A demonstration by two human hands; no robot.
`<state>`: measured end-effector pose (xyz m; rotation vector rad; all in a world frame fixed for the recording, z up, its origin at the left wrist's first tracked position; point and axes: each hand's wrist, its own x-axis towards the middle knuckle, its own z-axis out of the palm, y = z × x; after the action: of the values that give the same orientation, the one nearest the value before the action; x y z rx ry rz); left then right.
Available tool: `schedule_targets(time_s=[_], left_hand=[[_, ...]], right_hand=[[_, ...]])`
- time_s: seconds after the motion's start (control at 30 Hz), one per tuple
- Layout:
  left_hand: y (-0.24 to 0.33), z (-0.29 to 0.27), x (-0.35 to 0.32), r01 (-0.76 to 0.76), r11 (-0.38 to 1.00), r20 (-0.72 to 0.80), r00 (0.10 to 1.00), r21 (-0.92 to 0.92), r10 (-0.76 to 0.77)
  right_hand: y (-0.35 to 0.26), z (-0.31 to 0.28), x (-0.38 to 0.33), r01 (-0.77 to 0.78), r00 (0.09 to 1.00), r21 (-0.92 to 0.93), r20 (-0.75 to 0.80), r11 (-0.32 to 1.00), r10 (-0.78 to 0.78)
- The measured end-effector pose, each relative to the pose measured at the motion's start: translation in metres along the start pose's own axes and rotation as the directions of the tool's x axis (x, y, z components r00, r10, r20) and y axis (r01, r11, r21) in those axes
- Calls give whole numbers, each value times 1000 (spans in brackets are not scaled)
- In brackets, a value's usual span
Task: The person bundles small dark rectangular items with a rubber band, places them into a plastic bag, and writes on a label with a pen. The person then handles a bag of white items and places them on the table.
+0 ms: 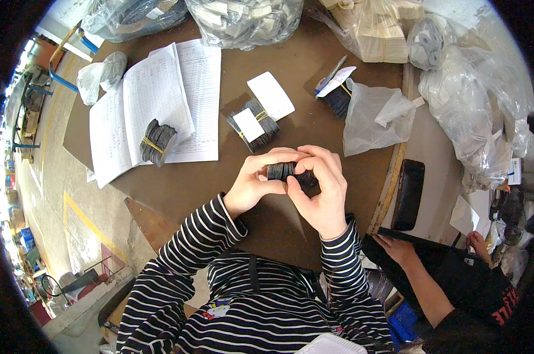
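My left hand [248, 182] and my right hand [326, 194] meet over the near part of the brown table. Between them they grip a stack of thin black pieces [280, 171], with thumbs and fingers curled round it. The pieces' exact kind cannot be made out. Just beyond my hands lies a bundle of similar dark pieces [269, 125], tied with a yellow band and topped by a white slip [249, 124]. Another banded bundle [157, 141] rests on an open notebook [110, 127] to the left. A third bundle [338, 101] lies at the right, under a white paper and a pen [333, 72].
A blank white card [271, 94] and a clear plastic bag [376, 133] lie on the brown table [231, 65]. Filled plastic bags [246, 23] line its far edge. At right are a black phone-like case [408, 194] and a co-worker's arm [423, 283] with hands nearby.
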<state>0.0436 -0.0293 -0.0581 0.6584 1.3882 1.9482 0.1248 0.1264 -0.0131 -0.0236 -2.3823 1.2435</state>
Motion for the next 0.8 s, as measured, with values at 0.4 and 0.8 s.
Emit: schedule_targets(time_s=[0.4,0.8], left_hand=[[-1,-1,0,-28,998,23,999,62,27],[4,-4,3,79,997,72,994,0,-79]], right_hand=[[-1,1,0,-4,1000,2,-4,1000,4],[-1,1,-3,0,999,-18,40,1000,0]])
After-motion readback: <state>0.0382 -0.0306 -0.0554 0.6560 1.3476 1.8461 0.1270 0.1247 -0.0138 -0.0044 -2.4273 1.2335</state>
